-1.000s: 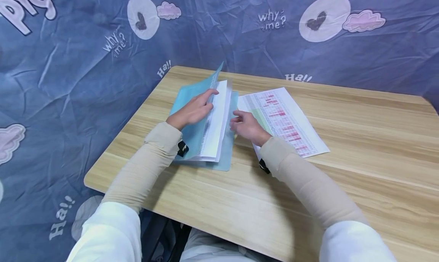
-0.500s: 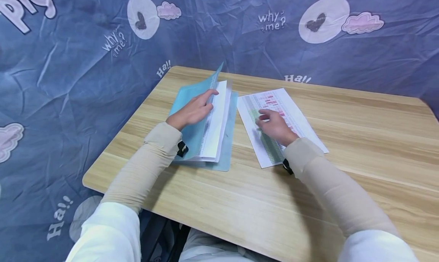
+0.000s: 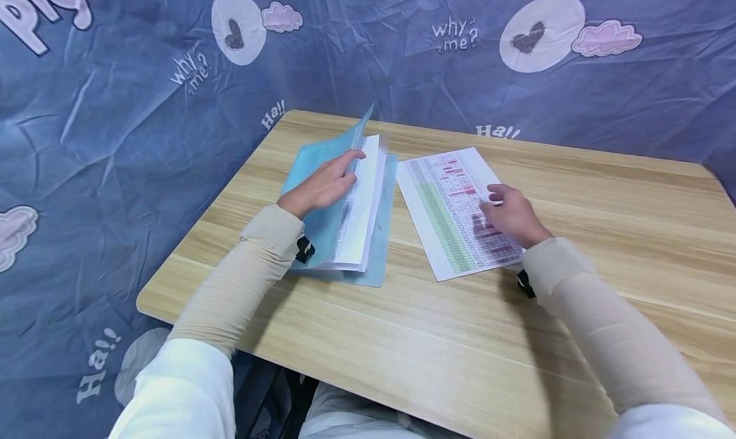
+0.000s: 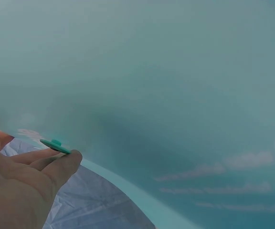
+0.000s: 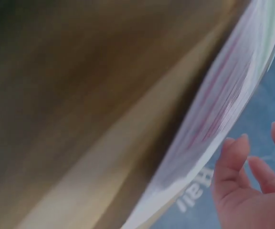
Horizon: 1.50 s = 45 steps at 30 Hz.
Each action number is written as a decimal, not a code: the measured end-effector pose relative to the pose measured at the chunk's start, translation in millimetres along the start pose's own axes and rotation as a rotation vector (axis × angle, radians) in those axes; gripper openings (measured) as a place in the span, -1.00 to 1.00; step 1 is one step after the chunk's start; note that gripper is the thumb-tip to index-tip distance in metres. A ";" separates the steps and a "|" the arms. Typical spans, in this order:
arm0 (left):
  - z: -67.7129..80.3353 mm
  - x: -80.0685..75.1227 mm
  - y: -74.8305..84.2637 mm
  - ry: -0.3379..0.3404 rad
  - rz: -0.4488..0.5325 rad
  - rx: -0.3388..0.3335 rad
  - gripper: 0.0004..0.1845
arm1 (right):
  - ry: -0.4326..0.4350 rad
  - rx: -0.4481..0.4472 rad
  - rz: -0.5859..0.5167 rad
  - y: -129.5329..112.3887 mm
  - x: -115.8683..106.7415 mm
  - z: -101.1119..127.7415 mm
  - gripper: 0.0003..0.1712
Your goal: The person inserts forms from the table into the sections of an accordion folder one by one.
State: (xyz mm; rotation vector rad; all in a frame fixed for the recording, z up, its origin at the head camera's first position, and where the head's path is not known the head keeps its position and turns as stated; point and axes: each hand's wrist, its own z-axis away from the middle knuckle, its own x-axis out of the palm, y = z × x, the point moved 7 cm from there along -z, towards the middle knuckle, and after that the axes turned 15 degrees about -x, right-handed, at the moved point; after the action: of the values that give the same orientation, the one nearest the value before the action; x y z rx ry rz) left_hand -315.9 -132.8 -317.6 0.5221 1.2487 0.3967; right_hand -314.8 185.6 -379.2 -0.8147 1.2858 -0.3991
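Note:
A light blue plastic folder (image 3: 324, 231) lies on the left of the table with its cover raised and white sheets (image 3: 368, 202) showing inside. My left hand (image 3: 324, 182) holds the cover's edge, the index finger reaching over the sheets. In the left wrist view, a small green snap button (image 4: 56, 145) sits at the fingertips, beside the broad blue cover (image 4: 175, 105). To the right of the folder lies a printed table sheet (image 3: 448, 228) with green and red cells. My right hand (image 3: 513, 215) hovers over its right side, fingers loosely bent and holding nothing.
Both items rest on a wooden table (image 3: 345, 337), whose front edge runs close before the person. A blue patterned cloth (image 3: 368, 49) hangs behind and to the left of the table.
My right hand has moved from beside the folder rightward across the printed sheet to its right side. The left hand and the folder have stayed in place.

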 end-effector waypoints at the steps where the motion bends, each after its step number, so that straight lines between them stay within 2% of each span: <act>1: 0.0 0.2 0.1 0.000 0.000 0.000 -0.47 | 0.001 0.009 0.016 3.5 -3.3 1.5 -0.28; 10: -0.9 0.8 -0.1 -0.006 -0.001 -0.007 -0.47 | 0.073 -0.039 0.224 24.8 -33.1 9.7 -0.33; 15: -1.3 1.5 0.0 -0.005 -0.007 -0.007 -0.47 | 0.048 -0.028 0.288 30.9 -35.9 11.3 -0.32; 23: -0.4 2.1 1.8 0.000 -0.005 -0.008 -0.47 | 0.001 0.007 0.306 35.8 -32.9 9.6 -0.27; 36: -1.0 2.1 -0.3 -0.005 -0.011 -0.020 -0.47 | -0.023 0.044 0.232 38.5 -29.8 7.3 -0.24; 45: -0.3 1.4 0.6 0.001 -0.016 -0.016 -0.47 | -0.016 0.057 0.198 41.4 -32.4 9.9 -0.31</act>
State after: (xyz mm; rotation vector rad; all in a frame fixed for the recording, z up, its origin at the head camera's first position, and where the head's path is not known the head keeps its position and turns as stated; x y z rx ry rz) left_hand -315.8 -131.5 -318.5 0.4986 1.2486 0.3934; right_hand -321.1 238.3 -386.4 -0.6345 1.3212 -0.2691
